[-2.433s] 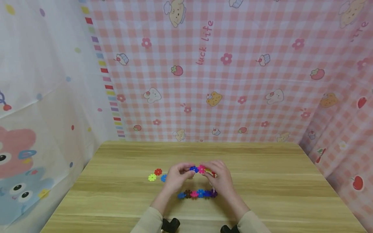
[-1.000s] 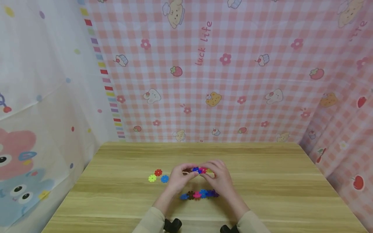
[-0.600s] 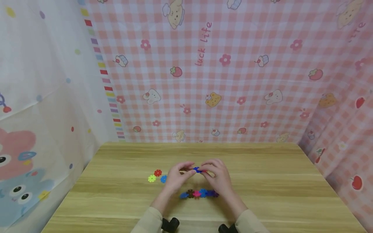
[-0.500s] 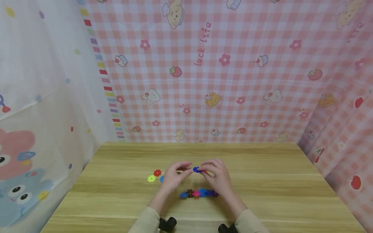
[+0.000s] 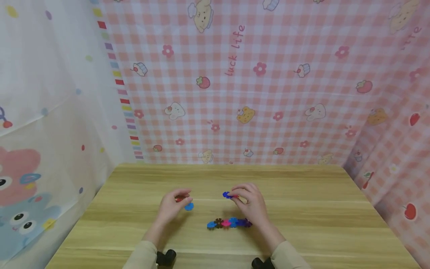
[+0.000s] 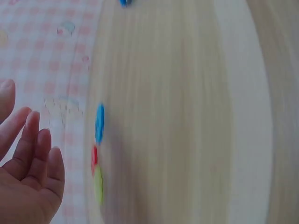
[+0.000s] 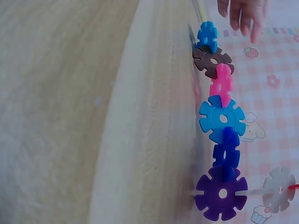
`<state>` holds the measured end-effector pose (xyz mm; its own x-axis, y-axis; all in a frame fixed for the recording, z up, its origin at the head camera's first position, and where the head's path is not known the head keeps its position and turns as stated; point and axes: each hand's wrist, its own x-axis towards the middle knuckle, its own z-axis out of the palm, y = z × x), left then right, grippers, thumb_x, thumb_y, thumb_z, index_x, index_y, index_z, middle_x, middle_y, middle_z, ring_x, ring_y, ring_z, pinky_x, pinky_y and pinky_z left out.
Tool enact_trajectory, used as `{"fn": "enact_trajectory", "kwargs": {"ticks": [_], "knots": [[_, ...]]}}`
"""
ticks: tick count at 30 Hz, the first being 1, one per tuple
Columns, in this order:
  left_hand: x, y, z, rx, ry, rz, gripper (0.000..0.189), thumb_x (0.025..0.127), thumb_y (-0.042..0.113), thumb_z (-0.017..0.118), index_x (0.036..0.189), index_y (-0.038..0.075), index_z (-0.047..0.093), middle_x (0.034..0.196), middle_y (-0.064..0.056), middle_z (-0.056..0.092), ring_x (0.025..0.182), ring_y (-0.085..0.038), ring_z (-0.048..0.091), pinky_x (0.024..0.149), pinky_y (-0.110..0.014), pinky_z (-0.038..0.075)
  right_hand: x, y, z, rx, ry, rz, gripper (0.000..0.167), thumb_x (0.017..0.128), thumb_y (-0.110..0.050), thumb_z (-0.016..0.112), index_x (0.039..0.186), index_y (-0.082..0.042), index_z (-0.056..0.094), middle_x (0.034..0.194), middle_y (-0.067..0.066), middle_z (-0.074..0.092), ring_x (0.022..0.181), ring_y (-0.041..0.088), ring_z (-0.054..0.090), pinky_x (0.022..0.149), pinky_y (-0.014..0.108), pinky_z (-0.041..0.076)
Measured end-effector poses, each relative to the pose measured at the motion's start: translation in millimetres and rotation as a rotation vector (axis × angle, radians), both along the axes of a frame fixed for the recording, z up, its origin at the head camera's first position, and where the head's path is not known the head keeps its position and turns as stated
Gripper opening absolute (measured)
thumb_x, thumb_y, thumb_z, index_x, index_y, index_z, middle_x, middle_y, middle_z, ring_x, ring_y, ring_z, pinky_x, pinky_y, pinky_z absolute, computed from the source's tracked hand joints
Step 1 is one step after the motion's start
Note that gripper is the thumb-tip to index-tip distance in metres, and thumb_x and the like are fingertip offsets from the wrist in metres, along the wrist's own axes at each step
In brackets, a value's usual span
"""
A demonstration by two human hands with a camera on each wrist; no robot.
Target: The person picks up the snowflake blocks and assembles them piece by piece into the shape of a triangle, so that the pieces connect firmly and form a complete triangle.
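Note:
My left hand (image 5: 172, 206) hovers over loose snowflake discs at the left, fingers relaxed with nothing gripped. The light blue disc (image 5: 189, 206) shows beside its thumb, and part of a red disc (image 5: 179, 200) shows under the fingers. A yellow disc (image 6: 98, 185), hidden in the head view, lies by them in the left wrist view. My right hand (image 5: 252, 201) pinches a dark blue disc (image 5: 226, 195) joined to a pink one. Below it stretches a chain of interlocked discs (image 5: 226, 223): blue, brown, pink, light blue, dark blue, purple. In the right wrist view the purple disc (image 7: 221, 193) links on to a clear disc (image 7: 279, 190).
The wood-grain table (image 5: 302, 209) runs back to a pink checked curtain (image 5: 282, 93). A white curtain with cartoon prints (image 5: 60, 112) hangs at the left. Black wrist mounts (image 5: 166, 257) sit below the hands.
My left hand has let go of the joined discs by the right hand and moved left over the loose ones. The right hand keeps its pinch nearly in place.

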<state>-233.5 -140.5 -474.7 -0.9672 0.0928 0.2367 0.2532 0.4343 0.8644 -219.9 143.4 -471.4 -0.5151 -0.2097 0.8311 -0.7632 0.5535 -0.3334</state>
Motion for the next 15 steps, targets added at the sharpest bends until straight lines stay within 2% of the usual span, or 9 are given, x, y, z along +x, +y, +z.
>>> {"fn": "enact_trajectory", "kwargs": {"ticks": [4,11,15], "knots": [[-0.5,-18.3,-0.8,-0.048,0.009,0.030,0.026,0.086,0.003,0.076,0.110,-0.003,0.071,0.092,-0.008,0.071,0.088,-0.024,0.065,0.075,-0.031,0.054,0.1,0.5,0.9,-0.002,-0.001,0.004,0.029,0.067,0.007,0.086,0.086,-0.013,0.077,0.094,0.000,0.071,0.094,0.022,0.061,0.082,0.037,0.049],[0.2,-39.6,-2.6,-0.144,0.005,0.024,0.030,0.080,-0.004,0.077,0.110,-0.005,0.070,0.103,-0.017,0.068,0.098,-0.035,0.064,0.088,-0.047,0.053,1.0,0.0,3.4,-0.002,-0.006,0.012,0.029,0.068,0.008,0.086,0.086,-0.013,0.077,0.094,0.001,0.071,0.093,0.021,0.061,0.081,0.037,0.049],[0.1,-47.0,-6.1,-0.155,-0.036,0.018,0.034,0.078,-0.004,0.079,0.111,-0.004,0.069,0.108,-0.017,0.066,0.101,-0.036,0.064,0.091,-0.049,0.052,1.5,0.3,4.2,0.000,-0.005,0.020,0.029,0.067,0.008,0.086,0.086,-0.012,0.076,0.094,0.001,0.070,0.093,0.021,0.061,0.081,0.037,0.049]]}}
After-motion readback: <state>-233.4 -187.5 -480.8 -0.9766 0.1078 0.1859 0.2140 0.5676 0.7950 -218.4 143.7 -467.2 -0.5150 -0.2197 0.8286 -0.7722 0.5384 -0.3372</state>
